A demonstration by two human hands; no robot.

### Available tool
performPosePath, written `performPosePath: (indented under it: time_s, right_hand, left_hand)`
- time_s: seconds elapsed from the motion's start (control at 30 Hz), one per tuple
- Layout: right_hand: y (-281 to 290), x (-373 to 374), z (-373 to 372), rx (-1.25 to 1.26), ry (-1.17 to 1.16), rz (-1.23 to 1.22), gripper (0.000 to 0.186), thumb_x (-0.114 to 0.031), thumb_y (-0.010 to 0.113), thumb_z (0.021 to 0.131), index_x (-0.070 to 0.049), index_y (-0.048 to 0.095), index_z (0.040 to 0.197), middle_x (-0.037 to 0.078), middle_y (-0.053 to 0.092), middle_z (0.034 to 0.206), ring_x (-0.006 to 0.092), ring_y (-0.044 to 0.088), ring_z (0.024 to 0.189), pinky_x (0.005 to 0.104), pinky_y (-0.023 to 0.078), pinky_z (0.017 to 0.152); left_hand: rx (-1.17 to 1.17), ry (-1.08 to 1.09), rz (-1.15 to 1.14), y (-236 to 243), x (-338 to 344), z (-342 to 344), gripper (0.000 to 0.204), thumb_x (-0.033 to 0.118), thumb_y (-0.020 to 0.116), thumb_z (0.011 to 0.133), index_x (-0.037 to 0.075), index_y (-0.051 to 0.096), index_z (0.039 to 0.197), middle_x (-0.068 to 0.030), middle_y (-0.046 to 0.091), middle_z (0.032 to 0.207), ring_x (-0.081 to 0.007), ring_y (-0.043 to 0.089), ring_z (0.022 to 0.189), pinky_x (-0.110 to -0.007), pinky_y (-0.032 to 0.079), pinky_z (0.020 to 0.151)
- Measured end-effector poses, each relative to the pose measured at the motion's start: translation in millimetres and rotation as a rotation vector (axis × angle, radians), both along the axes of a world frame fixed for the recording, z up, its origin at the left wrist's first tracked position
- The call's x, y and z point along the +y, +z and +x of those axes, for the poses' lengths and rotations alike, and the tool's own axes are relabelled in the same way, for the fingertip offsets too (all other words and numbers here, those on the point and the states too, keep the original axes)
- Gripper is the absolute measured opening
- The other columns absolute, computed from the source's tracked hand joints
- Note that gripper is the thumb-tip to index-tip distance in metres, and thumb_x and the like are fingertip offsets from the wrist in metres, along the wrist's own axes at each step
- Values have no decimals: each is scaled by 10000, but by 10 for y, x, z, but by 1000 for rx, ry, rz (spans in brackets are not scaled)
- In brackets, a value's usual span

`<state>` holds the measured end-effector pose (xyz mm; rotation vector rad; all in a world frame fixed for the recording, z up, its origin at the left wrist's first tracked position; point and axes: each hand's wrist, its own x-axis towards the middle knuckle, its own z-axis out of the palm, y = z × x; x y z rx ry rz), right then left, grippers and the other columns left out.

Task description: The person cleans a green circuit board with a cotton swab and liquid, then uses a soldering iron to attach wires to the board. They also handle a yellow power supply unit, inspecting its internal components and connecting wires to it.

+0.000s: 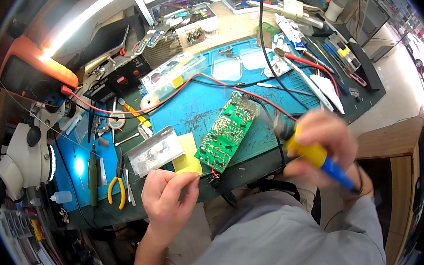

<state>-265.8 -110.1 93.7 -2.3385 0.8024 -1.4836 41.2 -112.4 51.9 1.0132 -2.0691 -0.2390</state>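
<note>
My right hand, smeared by motion, grips a tool with a yellow and blue handle. The grey front end of this tool is too blurred to tell its kind; it points toward the circuit board. My left hand is closed in a pinch at the bench's front edge, by a yellow paper. Whatever its fingertips hold, if anything, does not show. Between my hands lies a green circuit board, solder side up, with red and black wires at its near end. A clear plastic bag with small parts lies beside the paper.
Yellow-handled pliers and an orange multimeter are on the left, near a white lamp-ringed microscope. Red and black test leads cross the blue mat. Tweezers and other tools crowd the right rear. A black cable hangs over the bench.
</note>
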Motion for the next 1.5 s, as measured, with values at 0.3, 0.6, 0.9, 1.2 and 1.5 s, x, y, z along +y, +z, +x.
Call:
performPosePath:
  time_s: [0.3, 0.6, 0.9, 1.2, 1.5]
  right_hand:
    - [-730, 188, 216, -342, 54, 287, 318, -94, 835, 805, -18, 686, 1075, 55, 712, 751, 135, 601, 554, 240, 432, 480]
    - [-852, 190, 257, -407, -22, 150, 142, -187, 711, 910, -59, 650, 922, -10, 604, 623, 126, 514, 452, 264, 383, 432]
    - [-865, 216, 310, -383, -88, 142, 123, -163, 697, 886, -48, 657, 896, -10, 568, 589, 120, 493, 431, 268, 351, 406]
    - [-861, 142, 363, -394, -96, 92, 171, -187, 682, 894, -23, 652, 858, -14, 560, 556, 109, 471, 402, 263, 339, 384]
    - [-846, 145, 380, -375, -106, 65, 203, -210, 691, 904, -13, 664, 860, -14, 563, 559, 109, 479, 406, 264, 346, 378]
  left_hand:
    - [-90, 23, 12, -2, 225, -33, 291, -51, 820, 667, 85, 728, 907, -7, 492, 710, -189, 470, 616, -322, 333, 517]
    - [32, -59, 104, 16, -29, -149, 288, -78, 790, 683, 45, 687, 922, -69, 676, 921, -246, 644, 806, -335, 513, 679]
    - [-30, -171, 186, 28, -125, -77, 223, -110, 737, 726, 20, 673, 895, -102, 721, 969, -260, 690, 897, -348, 540, 794]
    - [-22, -194, 184, 5, -211, -65, 261, -63, 792, 695, 49, 687, 905, -66, 719, 952, -252, 692, 861, -345, 544, 736]
    - [-41, -229, 203, 39, -244, -36, 268, -60, 807, 691, 45, 691, 910, -69, 717, 948, -255, 694, 858, -344, 554, 741]
